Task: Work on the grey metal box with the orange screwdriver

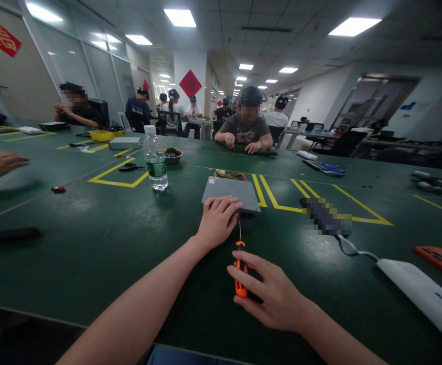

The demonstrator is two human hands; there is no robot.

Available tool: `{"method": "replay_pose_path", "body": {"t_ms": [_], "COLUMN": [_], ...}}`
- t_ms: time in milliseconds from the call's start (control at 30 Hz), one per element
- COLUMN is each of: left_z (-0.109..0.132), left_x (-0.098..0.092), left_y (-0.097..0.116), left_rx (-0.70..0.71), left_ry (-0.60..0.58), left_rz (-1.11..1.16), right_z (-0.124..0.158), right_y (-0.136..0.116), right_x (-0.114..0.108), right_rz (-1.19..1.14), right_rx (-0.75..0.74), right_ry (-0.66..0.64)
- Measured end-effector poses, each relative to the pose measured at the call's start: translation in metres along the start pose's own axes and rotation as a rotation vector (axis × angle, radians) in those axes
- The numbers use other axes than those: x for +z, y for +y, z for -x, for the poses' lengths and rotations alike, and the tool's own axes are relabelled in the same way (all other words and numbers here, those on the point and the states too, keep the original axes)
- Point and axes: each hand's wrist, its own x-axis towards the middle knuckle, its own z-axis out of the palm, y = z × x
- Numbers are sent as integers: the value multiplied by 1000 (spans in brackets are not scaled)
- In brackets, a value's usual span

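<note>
Grey metal power supply box: flat on the green table, centre of scene at middle distance, yellow and red wires bunched at its far edge, left hand pressed on its near left corner. Screwdriver: orange handle, thin dark shaft, pointing away with its tip at the box's near face. Its handle is gripped in the right hand, just near of the box.

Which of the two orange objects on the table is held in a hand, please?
The orange-handled screwdriver, held by the right hand; the flat orange slab lies untouched at the far right.
</note>
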Motion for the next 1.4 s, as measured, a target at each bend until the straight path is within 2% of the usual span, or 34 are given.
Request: {"method": "replay_pose_path", "body": {"t_ms": [200,333,400,467,567,633,767,867,967,1067,1167,1267,1400], "left_z": [0,-1,0,0,0,0,0,0,0,0,0,0,0], "left_x": [1,2,2,2,2,1,1,1,2,1,0,0,0], "left_y": [-1,-1,-1,-1,-1,-1,-1,-1,-1,-1,-1,-1,-1], "left_rx": [5,7,6,8,11,13,15,11,6,4,3,-1,-2], "left_ry": [9,10,17,19,14,10,9,12,13,8,-2,-5,-9], "left_rz": [4,-2,-5,-9,-13,-13,-12,-11,-7,-5,-4,-6,-11], "right_z": [0,2,1,0,0,1,2,-1,-2,0,2,0,-1], "right_y": [2,0,0,0,2,3,2,0,0,1,2,0,-2], "right_x": [9,6,3,2,6,9,8,4,5,7,8,6,1], "right_rz": [-12,-33,-6,15,13,-10,-63,-21,22,17,2,52,94], "right_rx": [-29,32,16,-19,-63,-49,35,-15,-50,-20,6,-37,-61], "right_ry": [136,23,-47,-25,89,127,49,4,82,221,289,261,138]}}
